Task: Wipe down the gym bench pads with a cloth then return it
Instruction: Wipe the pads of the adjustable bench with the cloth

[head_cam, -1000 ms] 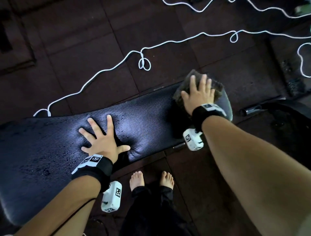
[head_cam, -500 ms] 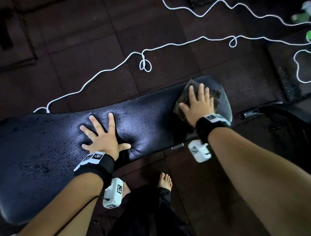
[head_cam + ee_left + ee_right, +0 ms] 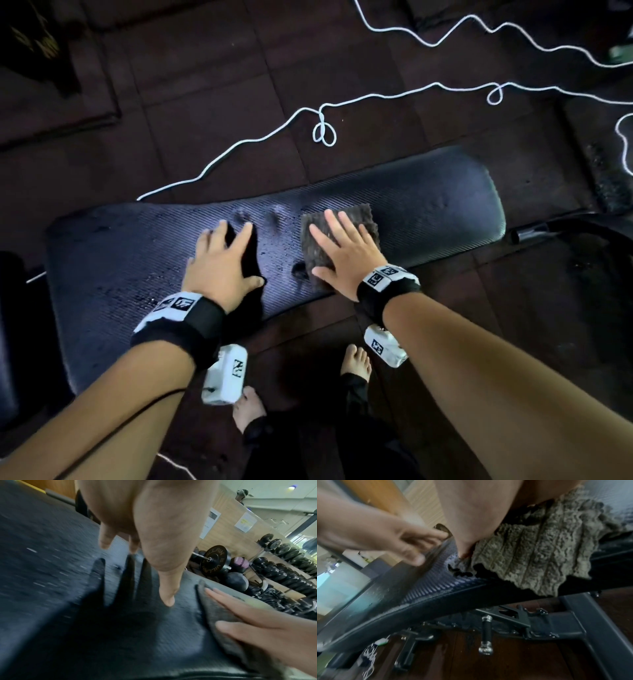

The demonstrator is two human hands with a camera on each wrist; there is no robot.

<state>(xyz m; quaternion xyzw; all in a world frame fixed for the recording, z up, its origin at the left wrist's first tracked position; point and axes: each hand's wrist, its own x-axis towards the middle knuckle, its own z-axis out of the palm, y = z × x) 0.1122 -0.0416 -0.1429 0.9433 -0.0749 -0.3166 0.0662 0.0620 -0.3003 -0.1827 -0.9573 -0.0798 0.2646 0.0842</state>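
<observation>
A long dark ribbed bench pad (image 3: 428,205) (image 3: 51,561) (image 3: 428,588) runs across the head view. My right hand (image 3: 342,253) (image 3: 257,626) lies flat with straight fingers on a grey-brown knitted cloth (image 3: 359,214) (image 3: 223,618) (image 3: 539,555), pressing it onto the middle of the pad. The cloth's near edge hangs a little over the pad's front side. My left hand (image 3: 219,260) (image 3: 154,540) (image 3: 376,534) hovers just above the pad, left of the cloth, fingers spread and holding nothing; its shadow falls on the pad.
A white cord (image 3: 308,116) loops over the dark rubber floor tiles behind the bench. My bare feet (image 3: 356,363) stand in front of it. Black frame parts and an adjustment pin (image 3: 485,632) sit under the pad. Weight plates and dumbbell racks (image 3: 283,563) line the wall.
My right hand has slid the cloth leftward from the pad's right end to its middle. My left hand has lifted off the pad and its fingers have drawn closer together.
</observation>
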